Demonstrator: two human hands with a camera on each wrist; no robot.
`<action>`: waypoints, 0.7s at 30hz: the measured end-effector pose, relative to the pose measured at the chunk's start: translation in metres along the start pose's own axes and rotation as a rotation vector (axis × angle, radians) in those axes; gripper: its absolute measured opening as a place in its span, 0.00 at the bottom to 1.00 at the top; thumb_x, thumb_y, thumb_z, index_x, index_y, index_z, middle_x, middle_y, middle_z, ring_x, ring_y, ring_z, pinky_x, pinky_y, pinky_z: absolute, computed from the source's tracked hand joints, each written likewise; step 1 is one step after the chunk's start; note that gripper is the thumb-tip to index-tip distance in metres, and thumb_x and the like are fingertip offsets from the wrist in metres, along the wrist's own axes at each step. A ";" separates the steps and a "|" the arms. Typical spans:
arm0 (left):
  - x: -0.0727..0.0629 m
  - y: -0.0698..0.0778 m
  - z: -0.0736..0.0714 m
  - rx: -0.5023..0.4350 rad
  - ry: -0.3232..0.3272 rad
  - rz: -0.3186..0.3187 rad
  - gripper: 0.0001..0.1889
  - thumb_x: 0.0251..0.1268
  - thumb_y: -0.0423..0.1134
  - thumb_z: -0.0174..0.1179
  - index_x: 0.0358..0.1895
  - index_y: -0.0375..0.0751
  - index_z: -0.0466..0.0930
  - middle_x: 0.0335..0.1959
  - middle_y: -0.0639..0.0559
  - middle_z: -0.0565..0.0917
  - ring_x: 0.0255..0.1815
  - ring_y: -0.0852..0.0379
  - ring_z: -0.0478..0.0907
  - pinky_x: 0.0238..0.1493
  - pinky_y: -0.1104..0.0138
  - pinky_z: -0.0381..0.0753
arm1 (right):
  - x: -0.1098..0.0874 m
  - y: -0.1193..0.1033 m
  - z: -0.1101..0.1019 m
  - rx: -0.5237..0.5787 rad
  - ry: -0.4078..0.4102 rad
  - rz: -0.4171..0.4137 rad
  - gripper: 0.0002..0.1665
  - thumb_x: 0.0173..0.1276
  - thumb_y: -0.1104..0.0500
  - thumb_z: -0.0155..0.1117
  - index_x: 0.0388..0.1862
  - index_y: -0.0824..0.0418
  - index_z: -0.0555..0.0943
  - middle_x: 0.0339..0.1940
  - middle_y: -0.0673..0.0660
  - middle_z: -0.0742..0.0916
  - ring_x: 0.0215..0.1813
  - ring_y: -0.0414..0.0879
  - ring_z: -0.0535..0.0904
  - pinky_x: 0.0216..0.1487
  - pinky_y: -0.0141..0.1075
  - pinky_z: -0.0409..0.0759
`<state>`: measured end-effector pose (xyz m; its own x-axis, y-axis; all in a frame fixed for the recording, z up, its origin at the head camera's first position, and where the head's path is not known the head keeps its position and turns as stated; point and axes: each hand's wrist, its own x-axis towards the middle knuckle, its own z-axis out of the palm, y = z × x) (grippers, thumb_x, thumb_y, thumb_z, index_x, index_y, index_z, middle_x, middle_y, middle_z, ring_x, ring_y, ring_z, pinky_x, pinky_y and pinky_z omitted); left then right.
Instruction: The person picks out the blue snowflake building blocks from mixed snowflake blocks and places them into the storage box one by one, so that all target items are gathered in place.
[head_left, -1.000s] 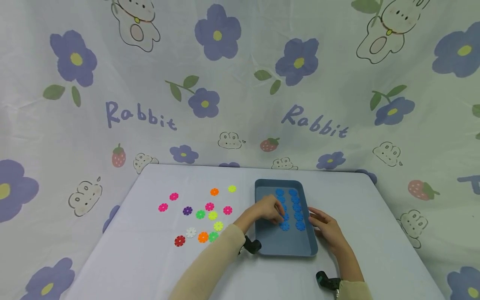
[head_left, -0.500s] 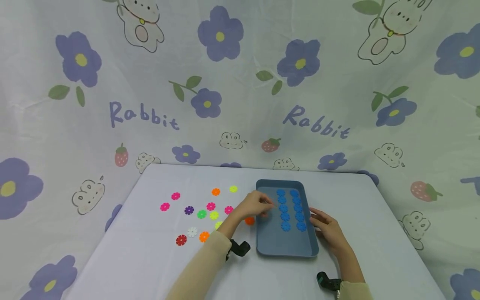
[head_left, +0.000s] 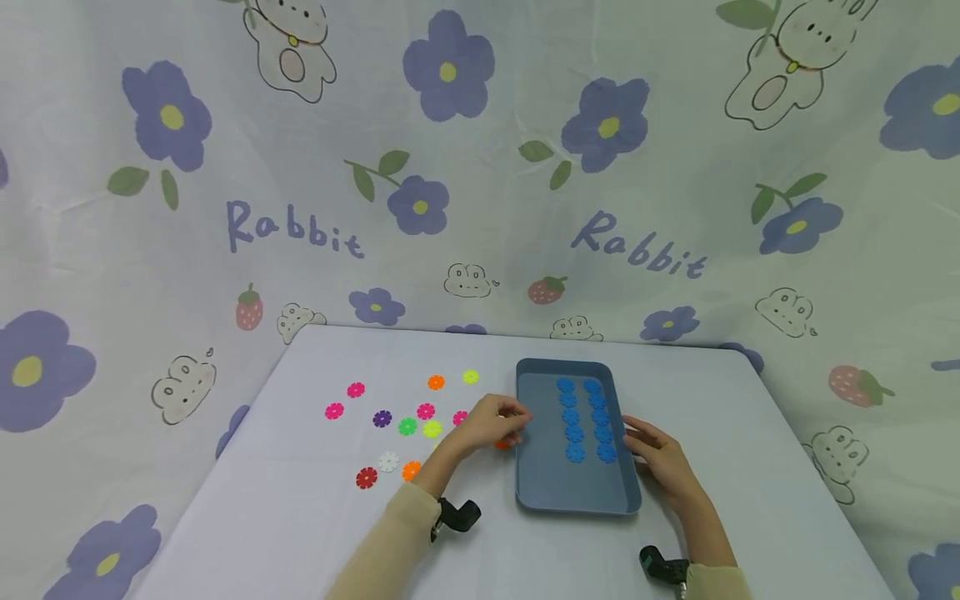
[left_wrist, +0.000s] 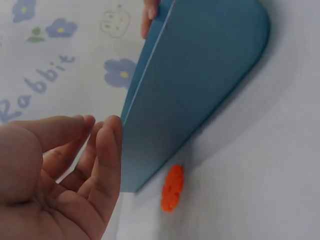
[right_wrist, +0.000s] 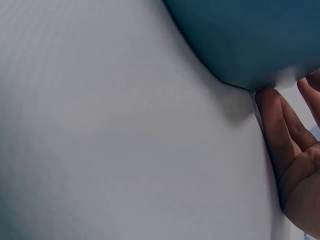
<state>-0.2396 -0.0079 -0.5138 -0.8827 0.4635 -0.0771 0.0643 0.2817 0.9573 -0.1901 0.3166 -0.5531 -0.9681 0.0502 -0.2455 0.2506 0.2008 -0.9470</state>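
Note:
A blue-grey rectangular tray [head_left: 543, 483] stands on the white table, with two columns of blue snowflake discs [head_left: 575, 452] lying along its right half. At the tray's left rim is my left hand [head_left: 489, 423]. Its fingers are loosely bent, and the left wrist view shows nothing between thumb and fingertips. Below that hand an orange disc [left_wrist: 172, 189] lies on the table, close beside the tray wall. My right hand [head_left: 663, 462] rests against the tray's right side, fingers extended; the right wrist view has its fingertips right at the tray's outer wall [right_wrist: 250, 45].
Left of the tray, loose snowflake discs are scattered over the table: pink, purple [head_left: 382, 418], green [head_left: 407, 427], yellow, white [head_left: 388, 462], red [head_left: 367, 477] and orange. Behind the table hangs a flower-and-rabbit cloth [head_left: 502, 208].
My left hand has drawn back left from the blue discs to the tray's left rim, uncovering the left column. The right hand stays at the tray's right side.

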 end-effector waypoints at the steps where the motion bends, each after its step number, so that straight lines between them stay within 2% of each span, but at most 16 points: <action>1: -0.001 -0.002 -0.001 -0.003 -0.001 0.005 0.12 0.69 0.38 0.61 0.45 0.30 0.83 0.30 0.44 0.81 0.25 0.53 0.82 0.32 0.64 0.85 | 0.000 0.000 0.000 -0.001 0.000 0.003 0.32 0.72 0.52 0.61 0.72 0.58 0.68 0.67 0.66 0.72 0.61 0.54 0.73 0.50 0.40 0.79; 5: -0.009 -0.006 -0.008 -0.022 -0.015 0.006 0.12 0.68 0.37 0.61 0.45 0.29 0.83 0.30 0.41 0.81 0.26 0.47 0.82 0.32 0.59 0.86 | -0.001 -0.003 0.001 -0.023 0.003 0.005 0.31 0.72 0.53 0.61 0.72 0.57 0.68 0.66 0.66 0.73 0.60 0.55 0.75 0.50 0.42 0.80; 8: -0.016 -0.008 -0.016 -0.005 -0.016 0.002 0.12 0.69 0.37 0.60 0.46 0.29 0.83 0.32 0.39 0.82 0.28 0.43 0.83 0.34 0.57 0.86 | -0.002 -0.006 0.000 -0.069 -0.003 -0.025 0.31 0.73 0.52 0.60 0.72 0.59 0.68 0.64 0.67 0.75 0.57 0.54 0.77 0.48 0.42 0.82; 13: -0.030 -0.010 -0.039 0.114 0.008 0.022 0.12 0.70 0.37 0.58 0.47 0.30 0.82 0.35 0.39 0.83 0.32 0.42 0.83 0.35 0.60 0.85 | -0.004 -0.019 -0.005 -0.164 -0.030 -0.112 0.29 0.75 0.52 0.57 0.71 0.61 0.68 0.62 0.68 0.77 0.54 0.57 0.80 0.44 0.42 0.84; 18: -0.047 -0.007 -0.066 0.254 0.034 0.050 0.12 0.71 0.37 0.56 0.48 0.32 0.82 0.39 0.39 0.83 0.33 0.43 0.83 0.32 0.65 0.82 | -0.007 -0.039 -0.019 -0.348 -0.023 -0.253 0.28 0.76 0.54 0.55 0.70 0.64 0.69 0.61 0.70 0.77 0.54 0.61 0.80 0.40 0.41 0.85; 21: -0.058 -0.002 -0.085 0.316 0.053 0.045 0.12 0.71 0.37 0.57 0.48 0.33 0.82 0.39 0.40 0.83 0.34 0.43 0.82 0.32 0.65 0.81 | -0.009 -0.047 -0.029 -0.520 -0.002 -0.347 0.27 0.75 0.54 0.56 0.68 0.64 0.71 0.61 0.69 0.78 0.55 0.64 0.79 0.43 0.48 0.84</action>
<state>-0.2276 -0.1067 -0.4879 -0.8983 0.4391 -0.0144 0.2376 0.5131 0.8248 -0.1931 0.3353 -0.5000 -0.9928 -0.1054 0.0576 -0.1129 0.6547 -0.7474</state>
